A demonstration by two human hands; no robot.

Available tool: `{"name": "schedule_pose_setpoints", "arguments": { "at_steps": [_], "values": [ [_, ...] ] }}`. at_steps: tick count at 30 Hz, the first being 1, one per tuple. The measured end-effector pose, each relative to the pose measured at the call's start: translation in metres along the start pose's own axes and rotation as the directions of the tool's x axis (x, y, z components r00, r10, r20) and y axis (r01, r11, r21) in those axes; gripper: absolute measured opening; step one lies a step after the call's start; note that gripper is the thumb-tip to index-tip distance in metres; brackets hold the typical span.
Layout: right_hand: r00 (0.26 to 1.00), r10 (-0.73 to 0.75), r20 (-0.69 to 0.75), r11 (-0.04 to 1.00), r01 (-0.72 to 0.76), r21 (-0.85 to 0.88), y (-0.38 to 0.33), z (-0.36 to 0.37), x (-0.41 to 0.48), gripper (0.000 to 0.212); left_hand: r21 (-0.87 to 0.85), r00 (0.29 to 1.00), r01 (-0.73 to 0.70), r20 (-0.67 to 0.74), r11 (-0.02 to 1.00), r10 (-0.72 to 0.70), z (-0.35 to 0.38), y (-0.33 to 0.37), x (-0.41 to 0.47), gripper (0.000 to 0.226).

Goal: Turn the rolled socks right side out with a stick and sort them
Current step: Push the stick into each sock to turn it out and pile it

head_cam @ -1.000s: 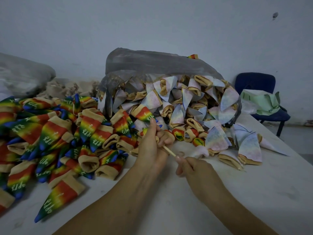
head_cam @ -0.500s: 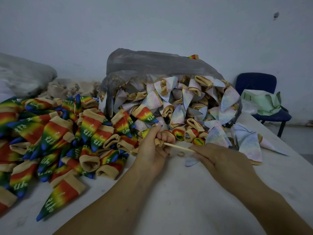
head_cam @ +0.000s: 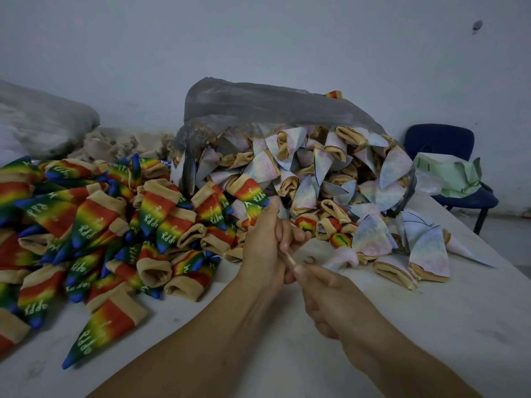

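the right hand (head_cam: 324, 285) sits nearest, thumb and fingertip pinching the near end of the wooden stick (head_cam: 289, 258). its long axis runs up and left into the left hand (head_cam: 265, 242), fingers curled round the far part; whether a sock is on it i cannot tell. beyond, rainbow socks (head_cam: 86, 222) lie far left, pale inside-out socks (head_cam: 370, 239) spill right from the plastic bag (head_cam: 273, 107)

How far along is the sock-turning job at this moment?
Done: a big pile of rainbow socks lies at left, colours outward. In hand: the left hand and right hand grip the stick. Left: many pale inside-out socks spill from the plastic bag.
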State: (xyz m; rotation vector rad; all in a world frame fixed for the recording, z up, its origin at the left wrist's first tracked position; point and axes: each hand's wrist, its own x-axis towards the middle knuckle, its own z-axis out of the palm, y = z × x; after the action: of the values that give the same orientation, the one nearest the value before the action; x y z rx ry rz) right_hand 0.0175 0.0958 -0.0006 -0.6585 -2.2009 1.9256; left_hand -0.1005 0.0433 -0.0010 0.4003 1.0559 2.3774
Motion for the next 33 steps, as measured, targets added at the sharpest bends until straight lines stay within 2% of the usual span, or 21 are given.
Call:
{"name": "schedule_pose_setpoints", "arguments": {
  "at_steps": [2, 4, 5, 6, 7, 8, 9, 10, 13, 18, 20, 22, 24, 25, 27, 29, 30, 33],
  "values": [
    [1.0, 0.028, 0.007, 1.0, -0.028, -0.007, -0.002, -0.002, 0.001, 0.03, 0.066, 0.999, -0.017, -0.035, 0.998, 0.019, -0.003, -0.006, 0.003, 0.067],
    [0.996, -0.065, -0.068, 0.976, 0.049, -0.213, 0.0, -0.01, 0.003, 0.029, 0.113, 0.997, -0.009, -0.074, 0.994, 0.017, -0.006, -0.015, 0.003, 0.062],
    [0.982, -0.153, -0.108, 0.918, 0.101, -0.383, 0.001, -0.016, 0.003, 0.027, 0.125, 0.997, 0.003, -0.079, 0.992, 0.007, -0.007, -0.017, 0.002, 0.059],
    [0.958, -0.261, -0.121, 0.803, 0.146, -0.578, 0.003, -0.023, 0.005, 0.027, 0.132, 0.998, 0.013, -0.069, 0.991, -0.004, -0.009, -0.019, 0.002, 0.056],
    [0.926, -0.361, -0.113, 0.642, 0.158, -0.75, 0.005, -0.029, 0.006, 0.029, 0.129, 0.998, 0.016, -0.055, 0.992, -0.009, -0.01, -0.02, 0.0, 0.054],
    [0.89, -0.443, -0.104, 0.5, 0.15, -0.853, 0.007, -0.035, 0.006, 0.032, 0.106, 0.999, 0.012, -0.042, 0.994, -0.008, -0.011, -0.02, 0.0, 0.051],
    [0.867, -0.488, -0.101, 0.429, 0.138, -0.893, 0.007, -0.038, 0.006, 0.033, 0.073, 0.999, 0.003, -0.033, 0.997, -0.001, -0.011, -0.019, -0.001, 0.047],
    [0.861, -0.498, -0.103, 0.418, 0.135, -0.898, 0.006, -0.04, 0.007, 0.031, 0.045, 0.999, -0.007, -0.037, 0.999, 0.009, -0.01, -0.018, -0.001, 0.043],
    [0.892, -0.439, -0.107, 0.495, 0.141, -0.857, 0.008, -0.038, 0.009, 0.024, 0.042, 0.996, -0.035, -0.083, 0.998, 0.039, -0.004, -0.014, -0.002, 0.042],
    [0.946, -0.291, -0.144, 0.779, 0.147, -0.609, 0.005, -0.03, 0.008, 0.032, 0.165, 0.995, -0.089, -0.026, 0.982, 0.094, 0.003, -0.011, -0.007, 0.063],
    [0.971, -0.194, -0.138, 0.894, 0.117, -0.432, 0.004, -0.022, 0.009, 0.035, 0.203, 0.992, -0.124, 0.026, 0.971, 0.121, 0.005, -0.011, -0.009, 0.07],
    [0.999, -0.018, -0.042, 0.993, 0.013, -0.119, 0.003, -0.017, 0.007, 0.039, 0.205, 0.992, -0.127, 0.049, 0.97, 0.119, 0.004, -0.013, -0.009, 0.069],
    [0.99, 0.1, 0.1, 0.989, -0.11, 0.095, -0.001, -0.021, 0.005, 0.039, 0.231, 0.99, -0.125, 0.088, 0.965, 0.107, 0.001, -0.013, -0.007, 0.069],
    [0.986, 0.11, 0.123, 0.989, -0.121, 0.084, -0.003, -0.025, 0.004, 0.038, 0.284, 0.989, -0.125, 0.112, 0.951, 0.097, -0.002, -0.013, -0.006, 0.071],
    [0.999, 0.011, 0.04, 0.986, -0.004, -0.168, -0.004, -0.036, 0.004, 0.037, 0.444, 0.985, -0.149, 0.142, 0.883, 0.095, -0.009, -0.014, -0.006, 0.072],
    [0.973, -0.219, -0.067, 0.863, 0.162, -0.478, -0.002, -0.046, 0.005, 0.034, 0.578, 0.986, -0.163, 0.113, 0.8, 0.119, -0.011, -0.015, -0.008, 0.068],
    [0.95, -0.302, -0.083, 0.793, 0.202, -0.575, -0.002, -0.05, 0.006, 0.033, 0.62, 0.984, -0.174, 0.083, 0.765, 0.157, -0.012, -0.015, -0.009, 0.068],
    [0.894, -0.441, -0.075, 0.573, 0.216, -0.79, 0.0, -0.063, 0.008, 0.043, 0.684, 0.962, -0.226, 0.045, 0.694, 0.269, -0.012, -0.015, -0.011, 0.08]
  ]
}}
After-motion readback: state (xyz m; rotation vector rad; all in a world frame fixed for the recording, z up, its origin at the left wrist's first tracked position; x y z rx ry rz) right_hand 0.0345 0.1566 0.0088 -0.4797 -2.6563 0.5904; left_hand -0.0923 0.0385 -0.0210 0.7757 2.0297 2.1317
